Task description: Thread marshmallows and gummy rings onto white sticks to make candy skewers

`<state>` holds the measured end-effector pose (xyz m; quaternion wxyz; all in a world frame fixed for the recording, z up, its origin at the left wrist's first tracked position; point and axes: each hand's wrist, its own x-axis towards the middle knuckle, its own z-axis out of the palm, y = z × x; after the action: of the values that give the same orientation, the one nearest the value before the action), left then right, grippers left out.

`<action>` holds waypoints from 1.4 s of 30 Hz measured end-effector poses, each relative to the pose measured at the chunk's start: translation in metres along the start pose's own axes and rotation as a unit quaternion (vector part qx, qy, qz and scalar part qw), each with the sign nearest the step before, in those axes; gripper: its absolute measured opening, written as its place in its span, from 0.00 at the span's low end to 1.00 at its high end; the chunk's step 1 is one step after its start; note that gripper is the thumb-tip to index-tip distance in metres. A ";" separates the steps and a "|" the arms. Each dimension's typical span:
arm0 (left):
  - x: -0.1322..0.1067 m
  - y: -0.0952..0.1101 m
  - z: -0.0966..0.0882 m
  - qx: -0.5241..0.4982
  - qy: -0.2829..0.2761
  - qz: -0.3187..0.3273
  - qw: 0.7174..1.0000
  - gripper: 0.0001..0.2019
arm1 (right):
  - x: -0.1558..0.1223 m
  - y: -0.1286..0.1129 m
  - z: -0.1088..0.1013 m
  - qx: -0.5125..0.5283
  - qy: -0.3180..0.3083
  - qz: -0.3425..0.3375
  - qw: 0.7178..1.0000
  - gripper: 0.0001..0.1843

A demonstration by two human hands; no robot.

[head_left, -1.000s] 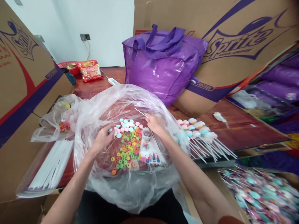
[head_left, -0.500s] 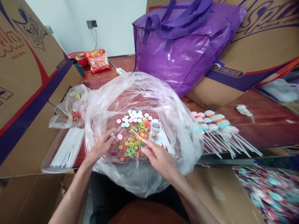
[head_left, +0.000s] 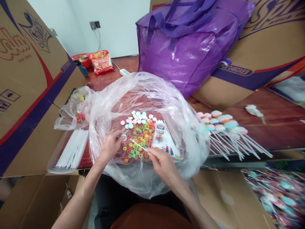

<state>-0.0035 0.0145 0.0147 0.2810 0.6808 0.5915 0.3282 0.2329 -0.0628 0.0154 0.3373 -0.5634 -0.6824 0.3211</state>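
My left hand (head_left: 111,143) is closed, pinching a round candy (head_left: 123,135) with a pale blue edge between thumb and fingers. My right hand (head_left: 162,162) grips a thin white stick (head_left: 138,145) near its lower end; the tip points left, towards the candy and a little apart from it. Beneath and between the hands lie ring-shaped candies (head_left: 135,152) in green, orange, red and yellow. Behind them is a cluster of pink and blue round candies (head_left: 137,118). All these lie inside the opened clear plastic bag (head_left: 190,136). A printed wrapper stack (head_left: 160,133) lies right of the rings.
White sticks (head_left: 72,149) lie in a clear pack at left, below a small plastic bag (head_left: 75,108). Candies on sticks (head_left: 221,124) lie at right. A purple bag (head_left: 190,51) and cardboard boxes (head_left: 30,95) surround the table. A box of lollipops (head_left: 281,194) stands lower right.
My left hand has moved slightly right and up, bringing its candy nearer the stick. The loose pink candy beside that hand no longer shows separately. The stick has shifted a little left and down.
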 end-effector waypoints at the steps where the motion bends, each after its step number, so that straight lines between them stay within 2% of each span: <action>1: 0.000 -0.004 0.002 0.018 0.005 0.005 1.000 0.07 | 0.000 0.000 0.000 -0.002 0.000 -0.003 1.000 0.18; 5: -0.003 -0.012 0.008 0.039 -0.001 0.015 0.999 0.07 | -0.001 0.002 0.004 -0.017 -0.011 -0.003 1.000 0.17; 8: -0.007 -0.008 0.010 0.045 -0.023 0.035 0.998 0.07 | -0.001 0.004 0.008 -0.024 -0.006 0.004 1.000 0.17; 11: -0.010 -0.003 0.011 0.052 -0.022 0.055 0.997 0.12 | -0.001 0.005 0.012 -0.028 0.000 0.005 1.000 0.17; 13: -0.013 -0.003 0.011 0.046 -0.016 0.042 0.998 0.15 | 0.000 0.004 0.013 -0.037 -0.004 0.005 0.999 0.17; 15: -0.015 -0.004 0.011 0.026 -0.019 0.012 0.999 0.13 | 0.000 0.003 0.013 -0.048 -0.015 0.007 0.999 0.17; 18: -0.017 -0.006 0.011 -0.072 -0.042 -0.056 0.995 0.10 | 0.001 0.001 0.012 -0.060 -0.019 0.004 0.998 0.16; 20: -0.019 -0.005 0.011 -0.168 -0.053 -0.092 0.980 0.11 | 0.001 -0.001 0.011 -0.058 -0.014 -0.008 0.998 0.16; 22: -0.020 -0.003 0.012 -0.238 -0.046 -0.113 0.964 0.12 | 0.001 -0.002 0.011 -0.048 -0.011 -0.025 0.998 0.17; 24: -0.021 0.000 0.014 -0.267 -0.028 -0.123 0.955 0.13 | 0.000 -0.002 0.013 -0.039 -0.011 -0.042 0.998 0.16; 28: -0.024 0.000 0.020 -0.249 0.008 -0.117 0.961 0.11 | 0.000 -0.001 0.018 -0.058 -0.009 -0.057 0.997 0.17; 32: -0.026 -0.004 0.025 -0.165 0.033 -0.081 0.982 0.11 | 0.002 -0.007 0.019 -0.119 -0.040 -0.021 0.992 0.18; 36: -0.028 -0.008 0.023 -0.174 0.011 -0.064 0.983 0.17 | 0.006 -0.017 0.017 -0.131 -0.075 -0.001 0.989 0.16; 39: -0.028 -0.007 0.019 -0.213 -0.022 -0.077 0.974 0.20 | 0.008 -0.020 0.017 -0.125 -0.069 0.003 0.990 0.17; 42: -0.029 -0.005 0.016 -0.240 -0.018 -0.106 0.965 0.19 | 0.007 -0.020 0.018 -0.118 -0.056 -0.006 0.991 0.16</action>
<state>0.0031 -0.0136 -0.0027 0.4801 0.5331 0.5586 0.4163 0.2066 -0.0604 0.0221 0.2318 -0.5767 -0.7363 0.2674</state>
